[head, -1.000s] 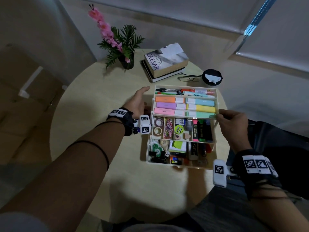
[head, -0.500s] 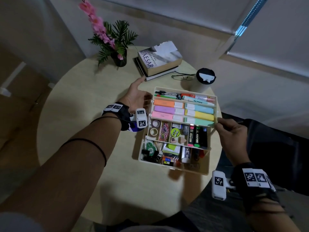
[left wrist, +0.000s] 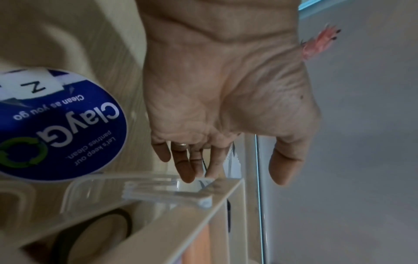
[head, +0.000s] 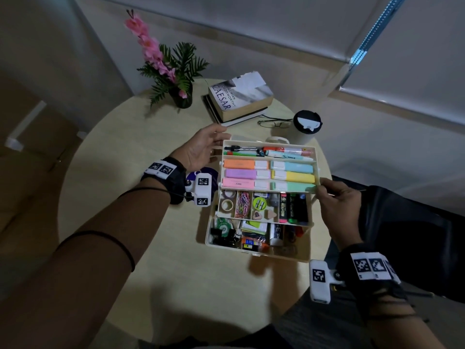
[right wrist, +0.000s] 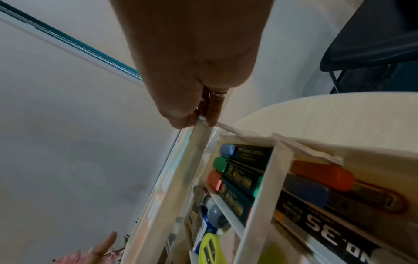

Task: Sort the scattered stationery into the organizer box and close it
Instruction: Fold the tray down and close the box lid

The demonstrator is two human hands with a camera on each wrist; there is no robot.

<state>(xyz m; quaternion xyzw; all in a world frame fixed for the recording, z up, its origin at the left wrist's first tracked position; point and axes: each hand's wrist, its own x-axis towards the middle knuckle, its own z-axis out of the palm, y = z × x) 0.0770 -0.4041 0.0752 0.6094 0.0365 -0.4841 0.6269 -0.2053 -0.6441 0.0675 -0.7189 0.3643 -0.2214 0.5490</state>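
The cream organizer box (head: 256, 251) stands open on the round table (head: 125, 152), its tiers stepped out. The top tray (head: 268, 142) holds pastel highlighters (head: 269, 175) and pens. The middle tray carries tape rolls, paper clips, a sharpener and dark markers (head: 293, 207). The bottom holds binder clips and sticky notes. My left hand (head: 202, 149) lies flat at the top tray's left end, and straight fingers (left wrist: 187, 171) touch a white tab there. My right hand (head: 334, 200) pinches the tray's right corner rim (right wrist: 200, 135) between thumb and fingers (right wrist: 212, 114).
Beyond the box are stacked books (head: 239, 96), a potted plant with pink flowers (head: 176, 79), glasses (head: 274, 122) and a cup with a black lid (head: 307, 122). A blue round sticker (left wrist: 56, 125) lies under my left wrist. A dark chair (head: 402, 235) stands at the table's right edge.
Both hands stay at the top tray's ends. The left hand has shifted slightly toward the tray's far left corner. The trays look stepped as before; the head view has moved.
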